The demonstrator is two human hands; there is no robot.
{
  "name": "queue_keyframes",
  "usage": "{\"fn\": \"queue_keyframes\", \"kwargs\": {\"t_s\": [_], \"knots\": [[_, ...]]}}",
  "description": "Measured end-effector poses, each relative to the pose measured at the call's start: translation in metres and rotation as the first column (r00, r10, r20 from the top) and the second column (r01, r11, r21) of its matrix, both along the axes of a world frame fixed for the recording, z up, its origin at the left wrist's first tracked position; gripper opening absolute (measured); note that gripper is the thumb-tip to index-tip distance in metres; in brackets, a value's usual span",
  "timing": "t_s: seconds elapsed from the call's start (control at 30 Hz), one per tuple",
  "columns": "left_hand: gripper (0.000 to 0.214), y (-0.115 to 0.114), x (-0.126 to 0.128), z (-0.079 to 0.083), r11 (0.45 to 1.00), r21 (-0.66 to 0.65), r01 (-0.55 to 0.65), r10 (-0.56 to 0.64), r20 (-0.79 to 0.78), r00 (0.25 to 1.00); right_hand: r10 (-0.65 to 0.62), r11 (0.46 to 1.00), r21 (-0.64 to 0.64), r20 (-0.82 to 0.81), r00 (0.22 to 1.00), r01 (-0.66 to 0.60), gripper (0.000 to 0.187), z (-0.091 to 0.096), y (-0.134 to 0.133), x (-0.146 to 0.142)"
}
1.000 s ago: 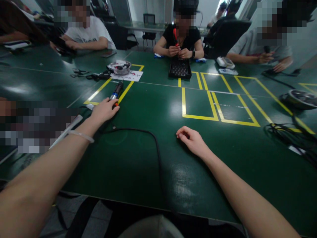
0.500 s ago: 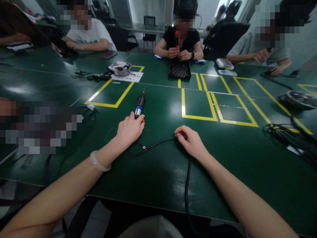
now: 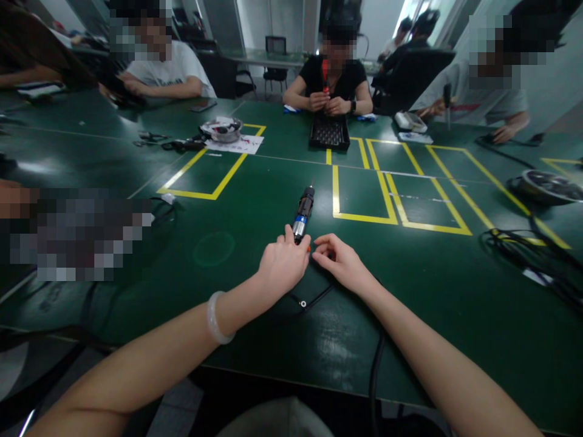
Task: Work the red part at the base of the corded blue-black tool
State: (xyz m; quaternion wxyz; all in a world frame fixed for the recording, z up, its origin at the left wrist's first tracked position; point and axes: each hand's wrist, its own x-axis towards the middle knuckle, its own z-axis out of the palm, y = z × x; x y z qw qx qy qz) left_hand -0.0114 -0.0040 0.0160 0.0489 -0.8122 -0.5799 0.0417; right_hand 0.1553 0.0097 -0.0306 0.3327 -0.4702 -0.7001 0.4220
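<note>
My left hand [image 3: 286,261] is wrapped round the rear end of a black electric screwdriver [image 3: 302,215] with a silver and blue band, whose bit points away from me. Close to its right is my right hand [image 3: 341,264], fingers curved, with a gap between thumb and fingertips and nothing visible in it. The screwdriver's black cable [image 3: 376,370] passes beneath the right hand and wrist and runs down over the table's near edge. A small ring-shaped terminal [image 3: 303,304] lies by the cable, below my left hand.
Yellow tape rectangles [image 3: 364,218] mark the green table [image 3: 150,291]. Across it, a person's hands [image 3: 325,103] hold a red tool behind a black tray [image 3: 314,144]. A bowl of parts [image 3: 221,130] stands left. Coiled cables [image 3: 510,246] and a round wheel-like part [image 3: 551,185] lie right.
My left hand has moved right and towards me with the electric screwdriver, close to my right hand. The right hand has let go of the cable, which has shifted right near the table edge.
</note>
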Motion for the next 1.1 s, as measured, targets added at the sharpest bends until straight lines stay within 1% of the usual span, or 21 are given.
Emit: {"fn": "queue_keyframes", "kwargs": {"t_s": [0.1,0.2,0.37,0.57,0.63,0.77,0.87,0.97,1.1], "knots": [[0.039,-0.002,0.005,-0.001,1.000,-0.010,0.021,-0.021,0.022,1.000,0.011,1.000,-0.013,-0.033,0.999,-0.012,0.021,-0.001,0.001,-0.001],[0.040,-0.003,0.007,-0.003,0.999,-0.021,0.027,-0.026,0.047,0.999,-0.013,1.000,-0.018,-0.059,0.998,0.012,0.018,-0.001,0.001,-0.001],[0.041,-0.005,0.005,-0.003,0.999,-0.036,0.041,-0.038,0.080,0.996,-0.052,0.999,-0.019,-0.089,0.995,0.051,0.017,-0.001,0.002,-0.002],[0.041,-0.004,-0.001,0.001,0.997,-0.024,0.071,-0.068,0.086,0.994,-0.041,0.999,-0.036,-0.103,0.994,0.038,0.015,-0.005,0.005,-0.004],[0.045,-0.004,-0.003,0.000,0.997,-0.020,0.077,-0.075,0.089,0.993,-0.042,0.999,-0.040,-0.119,0.992,0.037,0.015,-0.004,0.005,-0.005],[0.060,-0.003,-0.009,-0.001,0.997,-0.028,0.068,-0.064,0.129,0.990,-0.042,0.998,-0.045,-0.140,0.989,0.036,0.016,0.002,0.003,-0.005],[0.068,-0.003,-0.012,-0.001,0.997,-0.033,0.068,-0.061,0.166,0.984,-0.047,0.999,-0.030,-0.137,0.989,0.044,0.016,0.006,0.001,-0.004],[0.071,-0.003,-0.014,-0.002,0.997,-0.033,0.067,-0.060,0.182,0.981,-0.045,0.999,-0.011,-0.129,0.991,0.044,0.015,0.007,0.001,-0.002],[0.069,-0.004,-0.015,-0.003,0.997,-0.035,0.066,-0.058,0.194,0.979,-0.029,1.000,-0.005,-0.100,0.995,0.029,0.015,0.006,0.002,0.000]]}}
